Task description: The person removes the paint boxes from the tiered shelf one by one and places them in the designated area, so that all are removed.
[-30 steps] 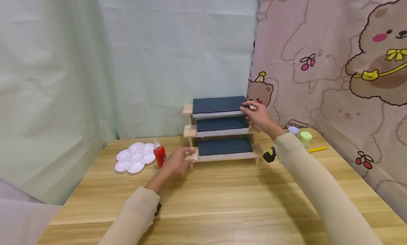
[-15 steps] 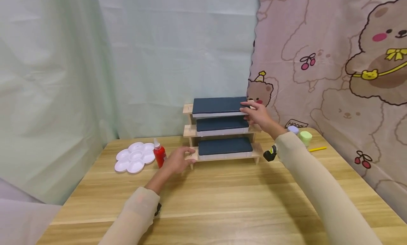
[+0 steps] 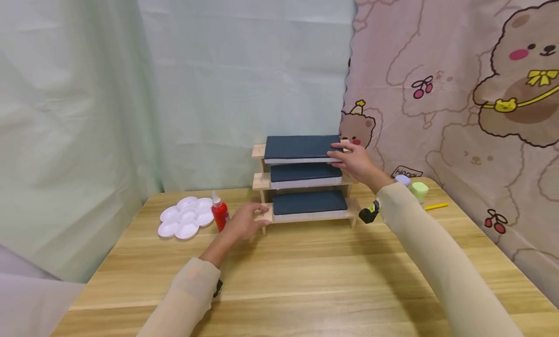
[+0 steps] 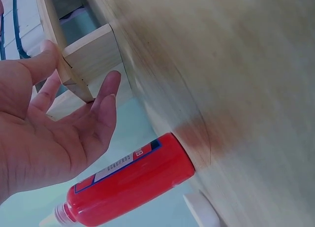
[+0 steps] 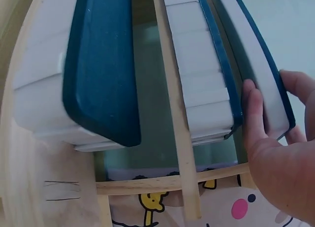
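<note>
- Right hand (image 3: 357, 163) pinches the navy-lidded white rectangular box (image 3: 301, 147) atop the pale three-tier wooden rack (image 3: 261, 181).
- Left hand (image 3: 243, 222) grips the rack's bottom-left end.
- The box has edged slightly frontward, suggesting repositioning.

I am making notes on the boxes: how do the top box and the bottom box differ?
The top box is pinched by the right grip; the bottom box is untouched.
The top box is at the stand's highest level; the bottom box is on its lowest.
Both are dark blue above and white below.
</note>
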Demonstrator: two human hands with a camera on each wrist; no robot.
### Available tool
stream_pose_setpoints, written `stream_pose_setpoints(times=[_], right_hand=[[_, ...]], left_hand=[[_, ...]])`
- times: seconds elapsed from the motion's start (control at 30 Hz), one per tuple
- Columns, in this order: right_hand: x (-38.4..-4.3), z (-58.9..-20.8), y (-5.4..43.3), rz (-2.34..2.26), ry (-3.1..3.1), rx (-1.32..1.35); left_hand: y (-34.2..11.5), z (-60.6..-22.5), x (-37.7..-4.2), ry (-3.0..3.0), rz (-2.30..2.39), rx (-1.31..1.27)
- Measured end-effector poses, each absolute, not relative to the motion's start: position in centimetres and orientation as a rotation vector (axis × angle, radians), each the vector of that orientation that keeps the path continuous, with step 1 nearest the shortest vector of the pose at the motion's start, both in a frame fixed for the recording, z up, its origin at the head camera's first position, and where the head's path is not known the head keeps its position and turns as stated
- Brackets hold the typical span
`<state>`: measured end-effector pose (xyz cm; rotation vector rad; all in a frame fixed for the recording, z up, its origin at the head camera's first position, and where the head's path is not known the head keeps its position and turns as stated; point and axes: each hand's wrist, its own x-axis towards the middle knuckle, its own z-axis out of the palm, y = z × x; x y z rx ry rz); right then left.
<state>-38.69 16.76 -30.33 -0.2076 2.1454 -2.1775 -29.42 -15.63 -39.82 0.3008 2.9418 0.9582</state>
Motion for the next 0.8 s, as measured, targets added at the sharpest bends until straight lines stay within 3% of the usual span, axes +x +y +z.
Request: stream_pose_setpoints(times=[0.8], right_hand=[[-38.5, -31.4, 17.6, -2.055, 2.239, -0.298]], left_hand=[[-15.5, -39.6, -29.4, 2.921, 0.957, 0.263]])
